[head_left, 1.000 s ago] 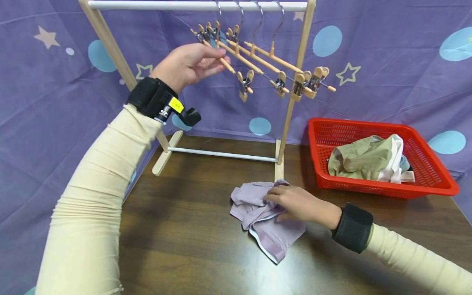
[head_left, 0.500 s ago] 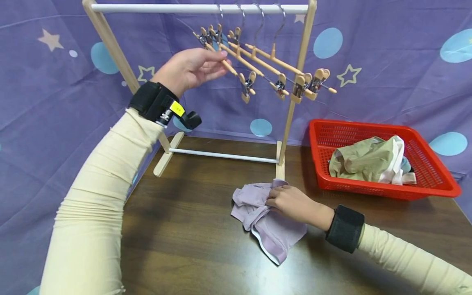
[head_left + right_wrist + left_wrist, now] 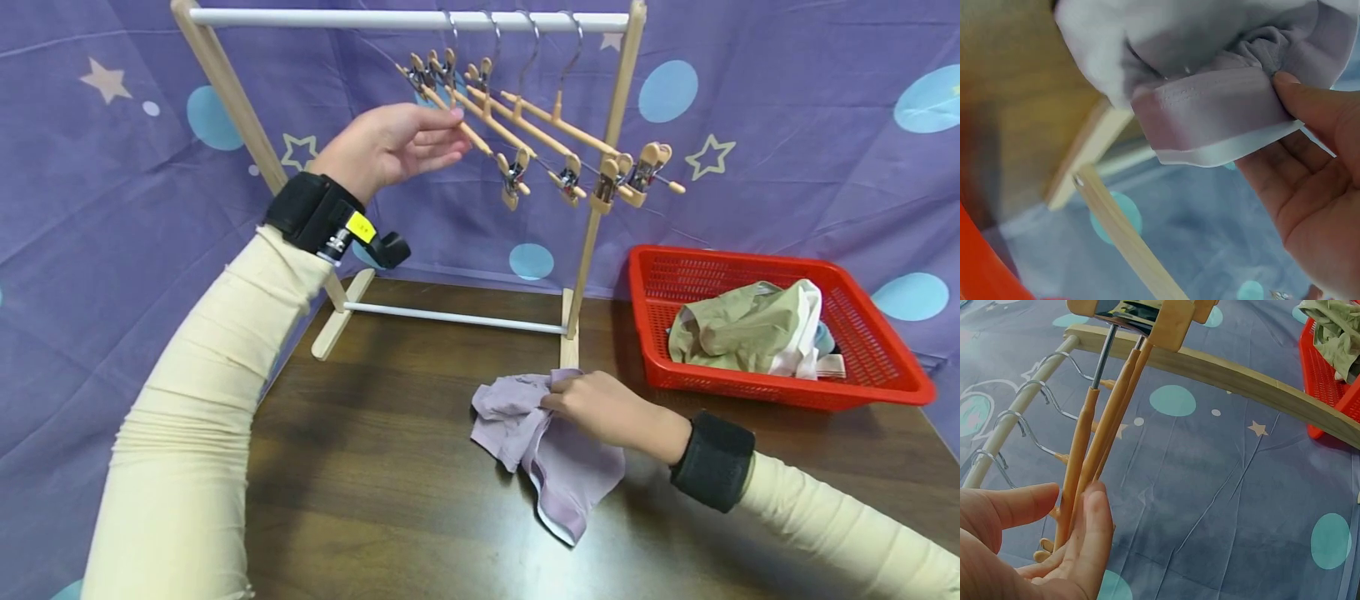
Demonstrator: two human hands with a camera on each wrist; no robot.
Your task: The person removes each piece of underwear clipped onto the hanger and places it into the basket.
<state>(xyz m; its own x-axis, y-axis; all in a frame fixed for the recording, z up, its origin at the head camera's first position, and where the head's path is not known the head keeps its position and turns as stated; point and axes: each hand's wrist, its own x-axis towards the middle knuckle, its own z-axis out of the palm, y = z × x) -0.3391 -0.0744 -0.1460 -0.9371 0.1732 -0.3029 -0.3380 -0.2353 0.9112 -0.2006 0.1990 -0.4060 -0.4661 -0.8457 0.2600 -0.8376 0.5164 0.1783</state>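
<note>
The hanger (image 3: 468, 133) hangs from the white rod (image 3: 337, 17) of the wooden rack (image 3: 592, 225). It is the one nearest the person, with three more hangers (image 3: 555, 125) behind it on the same rod. Each hanger has wooden clips (image 3: 512, 179) on its bar.

The left hand (image 3: 390, 146) is up by this hanger. Its thumb and fingers (image 3: 1094, 525) are nearly straight, and they touch the wooden bar from both sides. The left wrist view shows the bar (image 3: 1100, 450) running up between the thumb and the fingers to a clip at the top. The grip looks light, not a tight fist.

The purple cloth (image 3: 547, 450) lies bunched on the brown table (image 3: 375, 500), just in front of the foot of the rack. The right hand (image 3: 603, 408) rests on it. Its fingers are curled and they pinch the cloth near its top edge. The right wrist view shows the thumb (image 3: 1310, 103) pressed on a folded band (image 3: 1210, 112) of the cloth with a pale trim.

A red basket (image 3: 870, 375) sits on the table to the right, well apart from the cloth. It holds a green cloth (image 3: 731, 329) and some white cloth. Both arms wear cream sleeves (image 3: 195, 400) and black wrist bands (image 3: 712, 461). A purple sheet (image 3: 787, 167) with blue dots and stars hangs behind it all.
</note>
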